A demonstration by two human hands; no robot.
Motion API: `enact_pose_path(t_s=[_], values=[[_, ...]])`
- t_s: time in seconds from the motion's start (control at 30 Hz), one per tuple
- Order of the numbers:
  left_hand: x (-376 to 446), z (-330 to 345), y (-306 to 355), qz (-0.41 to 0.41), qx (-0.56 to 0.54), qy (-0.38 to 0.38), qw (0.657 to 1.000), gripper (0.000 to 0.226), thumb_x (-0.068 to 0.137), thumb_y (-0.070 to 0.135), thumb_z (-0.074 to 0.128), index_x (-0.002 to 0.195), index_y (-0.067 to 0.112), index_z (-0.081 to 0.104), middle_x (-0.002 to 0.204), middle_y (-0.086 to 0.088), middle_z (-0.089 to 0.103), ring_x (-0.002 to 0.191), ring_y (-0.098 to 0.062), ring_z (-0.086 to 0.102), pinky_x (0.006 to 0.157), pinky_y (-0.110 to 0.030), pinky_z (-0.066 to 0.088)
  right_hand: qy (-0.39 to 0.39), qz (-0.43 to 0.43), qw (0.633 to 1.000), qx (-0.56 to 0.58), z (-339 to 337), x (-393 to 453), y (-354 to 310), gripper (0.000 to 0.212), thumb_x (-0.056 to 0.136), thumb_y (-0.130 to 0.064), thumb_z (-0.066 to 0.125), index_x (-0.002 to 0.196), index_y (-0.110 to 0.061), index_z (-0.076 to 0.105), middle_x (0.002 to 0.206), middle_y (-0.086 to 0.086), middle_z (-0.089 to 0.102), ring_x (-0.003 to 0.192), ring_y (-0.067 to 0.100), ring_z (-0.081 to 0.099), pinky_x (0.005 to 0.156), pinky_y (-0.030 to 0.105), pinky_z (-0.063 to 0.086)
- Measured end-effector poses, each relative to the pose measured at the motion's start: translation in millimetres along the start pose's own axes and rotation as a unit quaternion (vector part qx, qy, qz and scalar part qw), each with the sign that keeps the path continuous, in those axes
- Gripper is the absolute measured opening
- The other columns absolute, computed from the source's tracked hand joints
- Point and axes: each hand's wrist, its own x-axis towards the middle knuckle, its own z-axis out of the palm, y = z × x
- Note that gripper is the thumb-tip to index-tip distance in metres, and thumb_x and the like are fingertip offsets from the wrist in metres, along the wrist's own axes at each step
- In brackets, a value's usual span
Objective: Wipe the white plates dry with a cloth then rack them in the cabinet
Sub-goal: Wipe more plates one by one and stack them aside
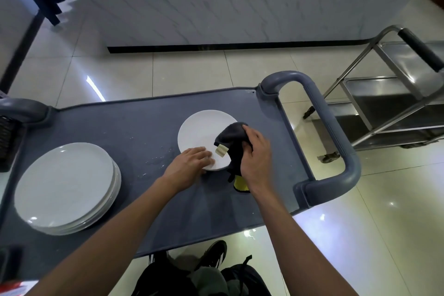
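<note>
White plate [201,132] on grey cart top [134,127] | left hand [189,163] fingers flat on near rim | right hand [255,151] grips dark cloth [231,139] at plate's right edge | plate stack [64,187] well left of fingers

A single plate [204,134] lies on the cart top [134,132] just right of its middle. A stack of plates [64,187] sits on the same top at eight o'clock from that plate, well apart. The left hand [189,162] rests on the single plate's near rim; the right hand [255,156] holds a cloth [234,142] on its three o'clock edge. The cart's handle [319,132] stands at three o'clock, with a metal trolley [394,94] beyond it at two o'clock. Bags [204,279] lie on the floor at six o'clock.
</note>
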Motion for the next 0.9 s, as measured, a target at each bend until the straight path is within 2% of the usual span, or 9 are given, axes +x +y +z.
enact_pose_path(t_s=[0.13, 0.17, 0.3, 0.4, 0.43, 0.53, 0.57, 0.7, 0.9], values=[[-5.7, -12.9, 5.0, -0.032, 0.02, 0.023, 0.999, 0.043, 0.093, 0.041, 0.048, 0.125, 0.018, 0.066, 0.131, -0.001, 0.065, 0.128, -0.03, 0.056, 0.098, -0.043, 0.052, -0.007, -0.021, 1.0, 0.003, 6.1, 3.0, -4.7, 0.04, 0.102, -0.006, 0.051, 0.141, -0.017, 0.056, 0.135, -0.002, 0.057, 0.121, 0.011, 0.043, 0.096, 0.001, 0.027], [-8.0, -17.0, 4.9, -0.043, 0.027, 0.033, 0.998, 0.042, 0.094, 0.042, 0.049, 0.125, 0.018, 0.066, 0.131, -0.001, 0.065, 0.128, -0.03, 0.057, 0.096, -0.043, 0.051, -0.009, -0.026, 1.0, 0.006, 8.9, 3.9, -6.2, 0.041, 0.102, -0.006, 0.051, 0.141, -0.017, 0.057, 0.135, -0.002, 0.057, 0.121, 0.014, 0.044, 0.097, 0.002, 0.027], [-20.5, -32.2, -2.0, -0.1, 0.038, 0.067, 0.992, 0.038, 0.086, 0.028, 0.077, 0.122, 0.016, 0.068, 0.127, -0.004, 0.068, 0.121, -0.031, 0.062, 0.088, -0.044, 0.053, -0.007, -0.052, 0.999, 0.012, 23.0, 7.9, -17.5, 0.044, 0.097, -0.001, 0.053, 0.137, -0.018, 0.061, 0.133, -0.002, 0.062, 0.117, 0.019, 0.05, 0.1, 0.008, 0.031], [-34.8, -48.9, -9.4, -0.133, 0.022, 0.098, 0.986, 0.039, 0.082, 0.023, 0.079, 0.119, 0.016, 0.07, 0.122, -0.003, 0.07, 0.115, -0.029, 0.065, 0.085, -0.042, 0.053, -0.017, -0.064, 0.997, 0.026, 37.7, 9.3, -31.5, 0.045, 0.094, 0.002, 0.054, 0.134, -0.016, 0.063, 0.133, -0.001, 0.063, 0.12, 0.021, 0.052, 0.108, 0.028, 0.038], [-40.6, -55.7, -12.4, -0.142, 0.021, 0.109, 0.984, 0.038, 0.082, 0.021, 0.078, 0.119, 0.015, 0.07, 0.12, -0.003, 0.07, 0.114, -0.028, 0.065, 0.084, -0.042, 0.053, -0.024, -0.069, 0.997, 0.03, 43.5, 8.6, -37.7, 0.045, 0.093, 0.003, 0.054, 0.134, -0.016, 0.063, 0.133, 0.0, 0.064, 0.121, 0.022, 0.053, 0.109, 0.028, 0.037], [-61.2, -76.4, -24.2, -0.186, 0.017, 0.123, 0.975, 0.037, 0.088, 0.021, 0.073, 0.124, 0.014, 0.068, 0.122, -0.004, 0.069, 0.117, -0.03, 0.063, 0.089, -0.045, 0.053, -0.045, -0.094, 0.994, 0.028, 63.2, 4.1, -58.7, 0.044, 0.094, 0.003, 0.053, 0.134, -0.014, 0.063, 0.133, 0.002, 0.064, 0.122, 0.023, 0.053, 0.106, 0.01, 0.026], [-69.6, -81.7, -29.3, -0.203, 0.017, 0.123, 0.971, 0.038, 0.09, 0.023, 0.071, 0.126, 0.014, 0.067, 0.125, -0.005, 0.068, 0.119, -0.03, 0.062, 0.092, -0.045, 0.052, -0.052, -0.103, 0.993, 0.027, 70.2, 1.8, -66.0, 0.044, 0.095, 0.002, 0.053, 0.135, -0.014, 0.063, 0.134, 0.003, 0.064, 0.122, 0.023, 0.053, 0.104, 0.009, 0.026], [-106.7, -101.1, -50.7, -0.262, 0.012, 0.129, 0.956, 0.04, 0.095, 0.027, 0.067, 0.132, 0.015, 0.064, 0.132, -0.006, 0.066, 0.12, -0.03, 0.06, 0.097, -0.045, 0.048, -0.083, -0.131, 0.988, 0.025, 98.4, -10.9, -97.5, 0.042, 0.098, -0.002, 0.053, 0.137, -0.016, 0.06, 0.135, 0.002, 0.062, 0.12, 0.024, 0.051, 0.103, 0.018, 0.033], [-167.4, -123.3, -84.6, -0.344, 0.011, 0.126, 0.93, 0.042, 0.1, 0.035, 0.057, 0.14, 0.022, 0.057, 0.144, 0.0, 0.058, 0.133, -0.023, 0.05, 0.108, -0.043, 0.04, -0.11, -0.152, 0.981, 0.041, 142.5, -32.5, -146.6, 0.042, 0.099, -0.003, 0.053, 0.137, -0.016, 0.06, 0.135, 0.003, 0.061, 0.119, 0.024, 0.052, 0.105, 0.035, 0.043]])
